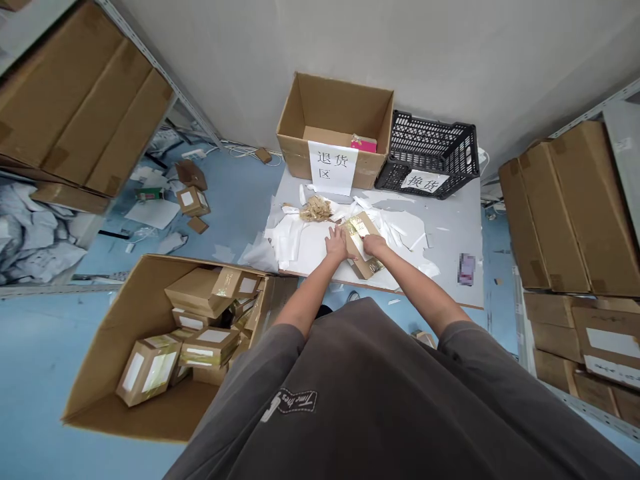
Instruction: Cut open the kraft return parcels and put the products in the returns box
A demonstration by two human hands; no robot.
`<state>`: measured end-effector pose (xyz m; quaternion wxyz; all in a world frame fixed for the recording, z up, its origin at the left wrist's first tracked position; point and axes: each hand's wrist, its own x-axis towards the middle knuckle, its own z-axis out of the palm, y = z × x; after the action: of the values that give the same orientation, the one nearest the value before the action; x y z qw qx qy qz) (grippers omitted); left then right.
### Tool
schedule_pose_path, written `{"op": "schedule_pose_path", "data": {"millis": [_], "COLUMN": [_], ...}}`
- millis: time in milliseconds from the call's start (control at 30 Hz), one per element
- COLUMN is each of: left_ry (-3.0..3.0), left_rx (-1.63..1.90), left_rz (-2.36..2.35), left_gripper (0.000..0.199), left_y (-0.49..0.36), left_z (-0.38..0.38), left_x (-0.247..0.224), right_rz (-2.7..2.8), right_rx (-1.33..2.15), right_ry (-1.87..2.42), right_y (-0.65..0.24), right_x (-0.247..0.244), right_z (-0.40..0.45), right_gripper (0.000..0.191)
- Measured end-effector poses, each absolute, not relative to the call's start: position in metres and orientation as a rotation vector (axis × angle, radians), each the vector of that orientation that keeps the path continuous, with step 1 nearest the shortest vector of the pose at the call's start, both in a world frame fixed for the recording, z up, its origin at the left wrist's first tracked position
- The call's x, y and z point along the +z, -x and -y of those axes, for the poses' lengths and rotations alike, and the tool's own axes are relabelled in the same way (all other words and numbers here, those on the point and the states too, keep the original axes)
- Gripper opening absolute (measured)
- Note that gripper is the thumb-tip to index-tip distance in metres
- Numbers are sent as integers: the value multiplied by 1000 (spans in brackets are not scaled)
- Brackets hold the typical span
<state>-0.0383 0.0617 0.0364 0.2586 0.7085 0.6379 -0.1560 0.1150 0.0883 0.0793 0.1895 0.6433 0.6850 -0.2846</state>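
A small taped cardboard box (368,265) lies at a slant near the front edge of the white table (453,233). My left hand (338,244) rests on its left side with the fingers spread. Over the box's right part, my right hand (373,245) is closed in a fist; whatever it may grip is too small to make out. Shiny tape and a white label show on the box's top between my hands. A crumpled brown bundle (316,209) and torn white paper (289,241) lie just beyond and to the left.
Behind the work spot stand an open carton (291,148) with a pink box (364,143) inside and a black crate (435,143). A large carton (100,373) of small boxes is at my left. Shelves with cartons (575,207) flank both sides.
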Motion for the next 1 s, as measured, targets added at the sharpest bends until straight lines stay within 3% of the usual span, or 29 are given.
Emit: {"op": "schedule_pose_path", "data": {"millis": [267, 400, 567, 767, 900, 1000], "left_ry": [-1897, -1898, -1902, -1906, -1805, -1802], "left_rx": [-574, -658, -699, -695, -795, -763], "left_rz": [-1781, -1787, -1789, -1855, -1959, -2029], "left_gripper": [155, 158, 156, 152, 149, 138], "left_y": [18, 6, 9, 3, -3, 0], "left_z": [-68, -71, -71, -49, -19, 0], "left_x": [33, 34, 43, 53, 56, 59], "right_rz": [-1691, -1716, -1562, -1658, -1549, -1556], "right_rx": [-898, -883, -1071, -1008, -1121, -1103], "right_ry": [-1714, -1695, -1767, -2335, -2489, -2515], "right_y": [-181, -185, -221, -254, -236, -221], "right_x": [90, 100, 112, 80, 49, 36], "right_z": [6, 18, 33, 42, 21, 3], "right_gripper": [36, 40, 28, 45, 66, 67]}}
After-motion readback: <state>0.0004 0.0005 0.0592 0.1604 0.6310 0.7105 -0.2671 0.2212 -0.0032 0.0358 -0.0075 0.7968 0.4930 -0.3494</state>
